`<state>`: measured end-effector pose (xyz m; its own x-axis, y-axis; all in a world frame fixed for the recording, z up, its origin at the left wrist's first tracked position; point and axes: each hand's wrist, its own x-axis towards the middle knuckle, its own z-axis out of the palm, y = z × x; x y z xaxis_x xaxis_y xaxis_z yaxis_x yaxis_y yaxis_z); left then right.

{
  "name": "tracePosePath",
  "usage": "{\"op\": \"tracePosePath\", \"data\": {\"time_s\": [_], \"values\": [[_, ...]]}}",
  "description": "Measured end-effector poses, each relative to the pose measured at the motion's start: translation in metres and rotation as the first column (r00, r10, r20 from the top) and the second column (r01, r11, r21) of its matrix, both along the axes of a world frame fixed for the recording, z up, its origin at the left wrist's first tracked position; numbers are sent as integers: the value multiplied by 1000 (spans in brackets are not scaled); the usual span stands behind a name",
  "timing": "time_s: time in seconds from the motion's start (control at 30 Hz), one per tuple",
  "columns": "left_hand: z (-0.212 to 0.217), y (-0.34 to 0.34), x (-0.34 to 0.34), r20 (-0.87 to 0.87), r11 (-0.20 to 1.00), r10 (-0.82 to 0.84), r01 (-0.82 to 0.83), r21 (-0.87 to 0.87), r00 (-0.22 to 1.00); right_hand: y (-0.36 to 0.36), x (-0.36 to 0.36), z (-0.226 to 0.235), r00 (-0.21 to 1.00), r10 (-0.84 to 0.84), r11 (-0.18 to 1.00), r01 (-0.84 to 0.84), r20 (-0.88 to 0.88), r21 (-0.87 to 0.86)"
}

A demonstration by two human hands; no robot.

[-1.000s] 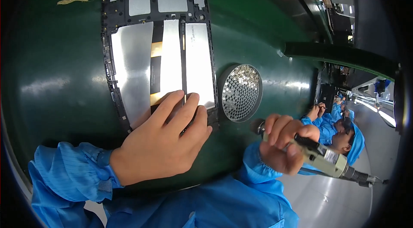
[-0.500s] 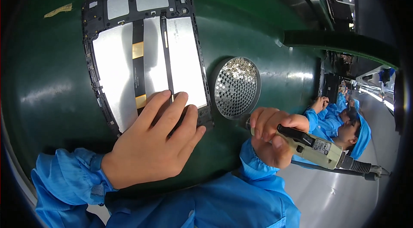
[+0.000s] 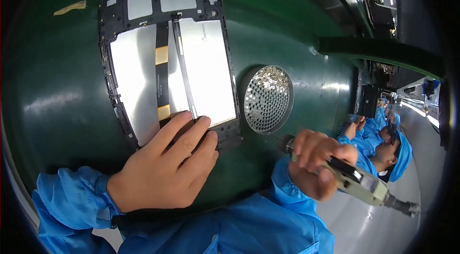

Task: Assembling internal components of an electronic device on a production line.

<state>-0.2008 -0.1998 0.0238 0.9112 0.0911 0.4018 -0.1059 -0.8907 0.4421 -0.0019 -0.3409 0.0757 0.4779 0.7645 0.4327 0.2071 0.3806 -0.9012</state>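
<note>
A tablet housing [image 3: 129, 67] with a black frame, silver plates and dark ribbon cables lies on the green bench. My left hand [image 3: 165, 165] rests on its near end, fingers stretched out over the lower plate and frame. At the right, my right hand [image 3: 318, 160] is wrapped round a pale green electric screwdriver [image 3: 359, 179], whose cord end points away to the lower right. The driver's dark nose and thin bit reach toward a round dish [image 3: 269, 99] with a perforated plate and many small screws. The bit's tip is close to the dish's near rim.
A yellowish scrap of tape [image 3: 70, 8] lies on the bench [image 3: 52, 76] at the far left. To the right, a dark green bar [image 3: 378, 49] crosses above the bench edge. Beyond it, several people in blue work clothes [image 3: 378, 132] sit along the line.
The housing has shifted slightly right, while my left hand has slid a little nearer me along it. My right hand has moved right and down with the screwdriver, its rear end tipping lower.
</note>
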Motion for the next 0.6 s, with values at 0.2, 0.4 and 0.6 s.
{"op": "tracePosePath", "data": {"time_s": [0.2,0.4,0.6], "values": [[-3,4,2,52,998,2,1,-55,999,12,-26,14,989,147,989,-146,-16,36],[-4,4,1,64,997,26,-21,-78,998,35,-52,7,979,202,977,-202,-8,-67],[-7,4,1,68,999,20,-17,-45,997,36,-55,-1,975,209,978,-209,-75,4]]}}
